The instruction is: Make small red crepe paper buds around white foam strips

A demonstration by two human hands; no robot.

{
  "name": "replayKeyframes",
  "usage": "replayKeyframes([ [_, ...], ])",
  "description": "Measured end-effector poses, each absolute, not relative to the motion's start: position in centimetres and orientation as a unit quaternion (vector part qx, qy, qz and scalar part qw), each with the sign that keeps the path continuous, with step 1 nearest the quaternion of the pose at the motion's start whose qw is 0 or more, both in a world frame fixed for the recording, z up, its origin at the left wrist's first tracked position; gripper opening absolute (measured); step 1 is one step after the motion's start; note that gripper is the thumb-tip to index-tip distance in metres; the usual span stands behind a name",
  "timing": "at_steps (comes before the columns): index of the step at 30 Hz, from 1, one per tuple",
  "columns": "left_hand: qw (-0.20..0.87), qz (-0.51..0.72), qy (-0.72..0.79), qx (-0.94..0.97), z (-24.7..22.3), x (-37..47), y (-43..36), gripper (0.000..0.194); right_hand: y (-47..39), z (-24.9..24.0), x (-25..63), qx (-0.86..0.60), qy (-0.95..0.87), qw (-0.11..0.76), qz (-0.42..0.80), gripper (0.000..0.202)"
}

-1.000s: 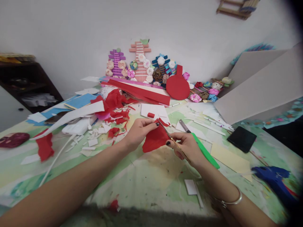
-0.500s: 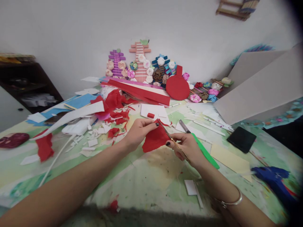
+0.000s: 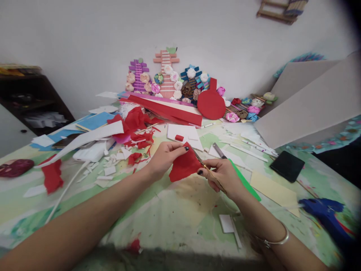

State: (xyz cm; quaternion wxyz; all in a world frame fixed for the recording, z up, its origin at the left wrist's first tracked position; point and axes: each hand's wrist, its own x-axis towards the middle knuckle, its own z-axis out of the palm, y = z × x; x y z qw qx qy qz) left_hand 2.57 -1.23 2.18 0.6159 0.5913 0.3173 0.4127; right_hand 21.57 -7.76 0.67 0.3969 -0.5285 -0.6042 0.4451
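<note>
Near the middle of the table, my left hand [image 3: 166, 160] pinches the top corner of a red piece of crepe paper [image 3: 184, 165] between thumb and fingers. Small gold-coloured scissors [image 3: 210, 173] sit in my right hand [image 3: 222, 175], closed round their handles. The blades lie along the paper's right edge, pointing up and left toward my left thumb. Whether the blades are parted is too small to tell. Behind my hands, a small red block [image 3: 179, 137] rests on a white card [image 3: 184, 131].
Red paper scraps [image 3: 138, 120] and white offcuts [image 3: 109, 170] lie to the left. A green-handled cutter [image 3: 244, 180], a black square [image 3: 287, 166] and a blue glue gun [image 3: 321, 209] are on the right. A red paddle-shaped piece [image 3: 211, 103] leans at the back among flower-decorated crafts.
The thin red strip that stuck out beyond the scissors at the paper's upper right edge no longer shows. Both hands stay in nearly the same place.
</note>
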Motion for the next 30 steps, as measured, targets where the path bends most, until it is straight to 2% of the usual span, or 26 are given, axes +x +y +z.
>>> replayKeyframes([
  [13,0.626,0.405,0.311,0.590,2.13,2.58,-1.11,0.019,-7.40,0.49,21.37,-0.530,-0.531,0.508,0.423,0.035],
  [18,0.603,0.395,0.332,0.608,2.42,2.87,-1.40,0.016,-7.48,0.97,21.08,-0.528,-0.492,0.514,0.464,0.034],
  [24,0.609,0.386,0.336,0.606,2.35,3.01,-1.49,0.015,-7.58,1.06,20.64,-0.543,-0.470,0.522,0.460,0.021],
  [30,0.636,0.363,0.322,0.601,2.04,2.81,-1.29,0.020,-7.46,1.19,20.67,-0.527,-0.455,0.541,0.472,0.024],
])
